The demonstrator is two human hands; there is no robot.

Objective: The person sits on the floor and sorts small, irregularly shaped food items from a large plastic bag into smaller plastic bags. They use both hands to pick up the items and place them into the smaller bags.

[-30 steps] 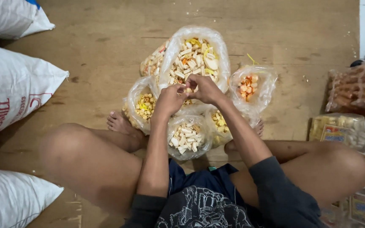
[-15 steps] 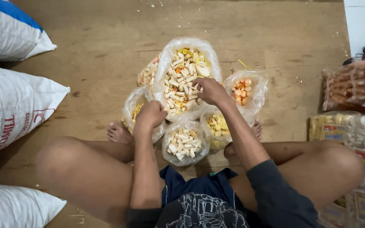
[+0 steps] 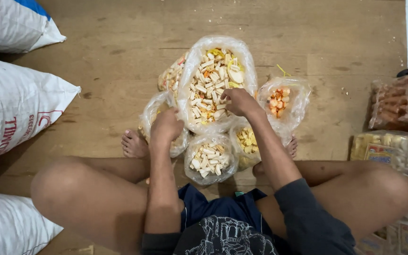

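I sit cross-legged on a wooden floor with several clear plastic bags of snack pieces before me. The big middle bag [image 3: 199, 61] holds pale stick-shaped crackers mixed with yellow and orange bits. My right hand [image 3: 240, 101] rests inside its right side, fingers curled among the pieces. My left hand [image 3: 166, 125] sits closed over the left bag of yellow pieces [image 3: 151, 111]. A small bag of pale sticks [image 3: 209, 159] lies nearest my lap. Beside it is a bag of yellow chips [image 3: 245, 140], and at the right a bag of orange pieces [image 3: 282, 100].
Three large white woven sacks [image 3: 15, 108] lie along the left. Packs of wrapped snacks [image 3: 400, 101] and boxes [image 3: 378, 151] are stacked at the right. My bare feet [image 3: 134, 144] flank the bags. Another bag [image 3: 172, 74] peeks out behind the big one.
My hands were together over the big bag. The left hand has dropped down to the left bag, and the right hand has sunk into the big bag.
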